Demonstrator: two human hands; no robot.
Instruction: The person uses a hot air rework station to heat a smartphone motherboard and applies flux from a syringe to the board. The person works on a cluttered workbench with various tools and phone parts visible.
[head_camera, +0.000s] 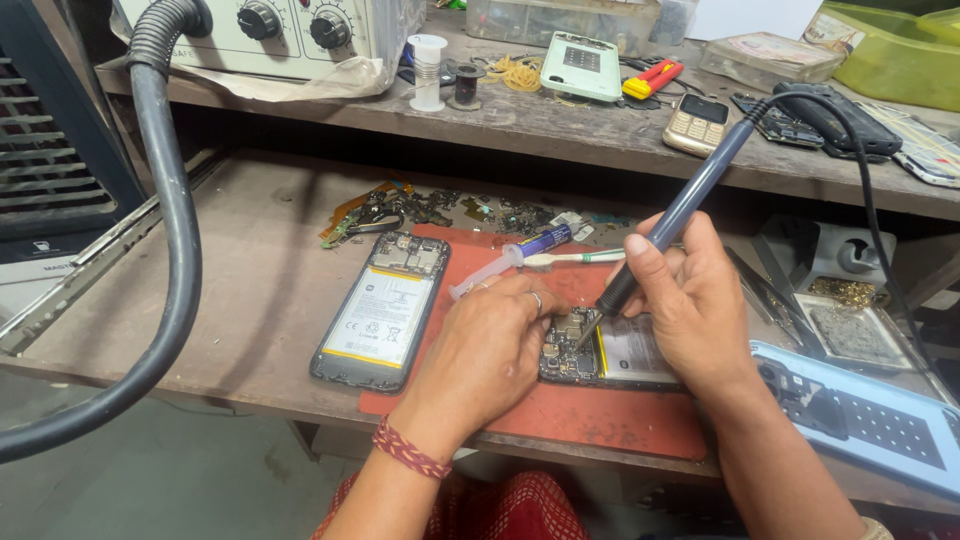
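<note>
A wooden desk (250, 300) carries a red mat (600, 415). On it lies an opened phone (610, 352), thin, light and likely fragile, best steadied by its edges. The left hand (490, 350) presses down on its circuit end, fingers curled. The right hand (690, 300) grips a soldering iron (680, 215) like a pen, tip on the board.
</note>
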